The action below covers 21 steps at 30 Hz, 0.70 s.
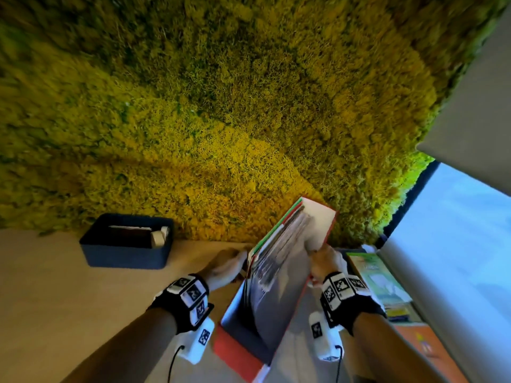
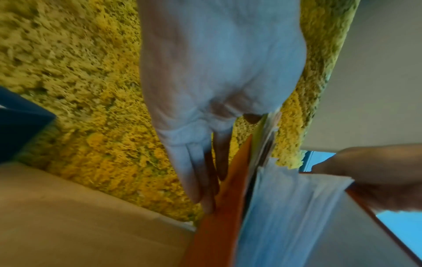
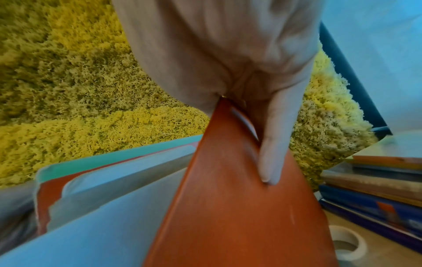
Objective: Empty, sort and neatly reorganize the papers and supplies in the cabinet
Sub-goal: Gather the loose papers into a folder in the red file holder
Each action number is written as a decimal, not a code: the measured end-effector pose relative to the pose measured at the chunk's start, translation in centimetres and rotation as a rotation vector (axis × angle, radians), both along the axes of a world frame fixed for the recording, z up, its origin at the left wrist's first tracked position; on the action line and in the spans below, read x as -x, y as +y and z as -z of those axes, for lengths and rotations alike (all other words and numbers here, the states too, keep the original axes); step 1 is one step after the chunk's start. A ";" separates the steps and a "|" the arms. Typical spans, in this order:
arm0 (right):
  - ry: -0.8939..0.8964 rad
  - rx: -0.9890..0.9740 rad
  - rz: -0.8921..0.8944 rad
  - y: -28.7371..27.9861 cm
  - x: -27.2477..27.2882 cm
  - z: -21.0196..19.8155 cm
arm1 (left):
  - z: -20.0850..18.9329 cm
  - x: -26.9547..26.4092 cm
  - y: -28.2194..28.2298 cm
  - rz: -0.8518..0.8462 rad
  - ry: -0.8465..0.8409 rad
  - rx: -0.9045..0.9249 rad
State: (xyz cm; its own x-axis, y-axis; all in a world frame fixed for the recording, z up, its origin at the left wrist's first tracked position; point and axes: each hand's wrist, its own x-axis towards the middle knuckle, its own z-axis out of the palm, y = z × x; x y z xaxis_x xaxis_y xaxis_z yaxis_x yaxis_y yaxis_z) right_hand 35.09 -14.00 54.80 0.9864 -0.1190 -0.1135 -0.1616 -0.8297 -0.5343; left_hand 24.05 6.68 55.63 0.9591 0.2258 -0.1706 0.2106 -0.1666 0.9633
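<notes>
A wall of yellow-green moss (image 1: pixel 221 106) fills the whole background, and everything else sits in front of it. Below the moss wall runs a light wooden tabletop (image 1: pixel 55 299). On that surface, standing upright against the foot of the moss wall and tilted slightly, is the red folder (image 1: pixel 318 217), spread open with a thick sheaf of papers (image 1: pixel 279 258) fanned between its covers; green and red dividers show at its near left edge. To the left of the folder, also at the foot of the moss wall, sits a dark blue box (image 1: pixel 124 252) with a roll of tape and some flat items inside. To the right of the folder lies a stack of books (image 3: pixel 376 184), a green-covered one on top in the head view, and a white tape roll (image 3: pixel 347 245) lies on the table just in front of that stack. The left hand (image 1: pixel 225 265) lies along the folder's left cover with its fingers (image 2: pixel 200 180) straight and flat against the red outer face, pressing rather than grasping. The right hand (image 1: pixel 326 262) grips the folder's right cover, thumb (image 3: pixel 271 159) laid down the outer red face and the other fingers tucked behind, out of sight.
</notes>
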 end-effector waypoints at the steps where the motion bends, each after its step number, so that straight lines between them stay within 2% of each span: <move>1: 0.012 -0.024 -0.006 -0.1 0.5 0.1 | 0.7 -0.6 -0.9 0.026 -0.018 0.006; 5: 0.027 0.001 -0.044 -0.8 4.2 -1.5 | 1.7 -1.6 -2.6 0.119 -0.011 -0.066; 9: 0.024 0.106 -0.110 -2.5 9.0 -2.7 | 1.6 0.1 -4.1 0.169 0.020 -0.240; 11: -0.003 0.152 -0.132 -3.2 11.0 -3.0 | 1.7 1.3 -5.2 0.155 0.053 -0.240; 16: -0.020 0.105 -0.167 -5.6 14.6 -1.8 | 1.9 5.3 -8.4 0.129 0.123 -0.236; 18: 0.031 0.067 -0.174 -6.2 15.8 -1.3 | 3.0 6.3 -9.2 0.152 0.123 -0.226; 21: 0.083 0.040 -0.209 -7.5 17.4 -1.4 | 2.3 9.4 -11.0 0.095 0.082 -0.246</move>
State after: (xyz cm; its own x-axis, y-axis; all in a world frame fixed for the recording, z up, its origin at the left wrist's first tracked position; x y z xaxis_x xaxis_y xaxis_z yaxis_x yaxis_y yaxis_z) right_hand 17.67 -21.52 56.15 0.9775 0.0809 -0.1946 -0.0260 -0.8699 -0.4925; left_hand 14.69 -4.35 53.29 0.9631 0.1801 -0.1999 0.2588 -0.4165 0.8715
